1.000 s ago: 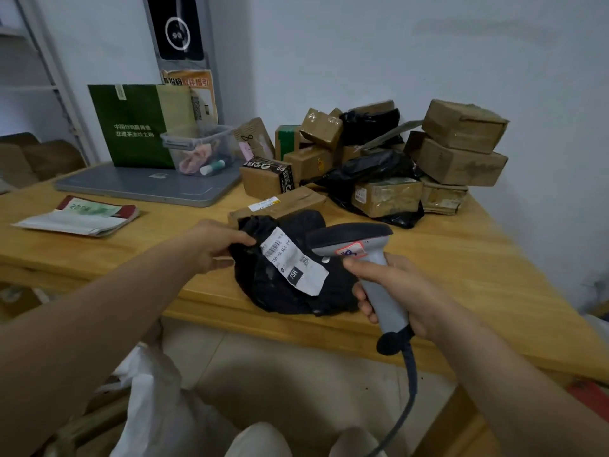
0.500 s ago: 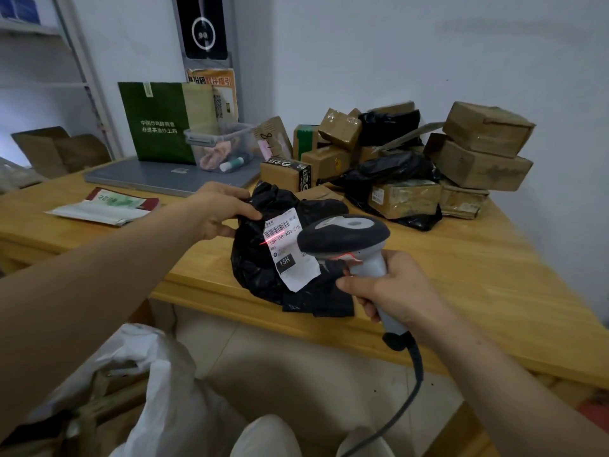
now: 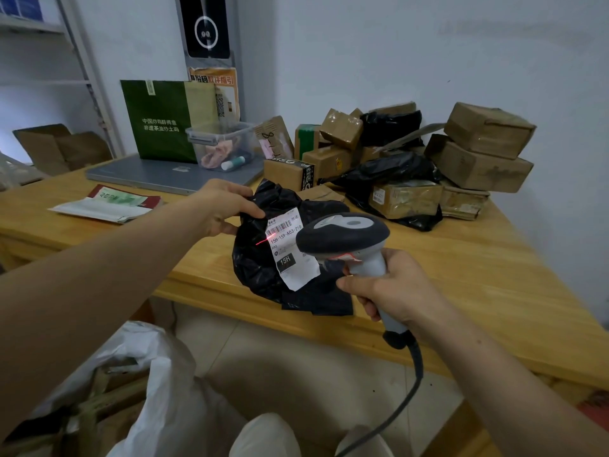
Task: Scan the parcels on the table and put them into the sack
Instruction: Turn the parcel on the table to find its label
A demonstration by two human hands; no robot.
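Reference item: the black parcel (image 3: 263, 268).

1. Surface (image 3: 461, 291): wooden. The black parcel sits at its near edge, with the lower corner of the parcel overhanging that edge.
2. Sack (image 3: 158, 390): white, mouth open, on the floor below and to the left of the black parcel. Flattened brown items are visible inside.
3. Parcel pile (image 3: 478, 153): brown cartons and black bags stacked behind and to the right of the black parcel, against the wall.
4. Laptop (image 3: 158, 174): closed, behind and to the left of the black parcel.
5. Scanner (image 3: 342, 235): corded, grey and black. Its head is just in front of the black parcel on the right side, aimed at the parcel.
6. Right grip (image 3: 395, 291): closed around the scanner handle, to the right of the black parcel.
7. Left grip (image 3: 224, 206): pinches the upper left edge of the black parcel, thumb under and fingers over.
8. Label (image 3: 290, 255): white, stuck to the front of the black parcel, barcode at the top, partly covered by the scanner head.
9. Red line (image 3: 263, 241): scan beam crossing the left edge of the label, just below the barcode.
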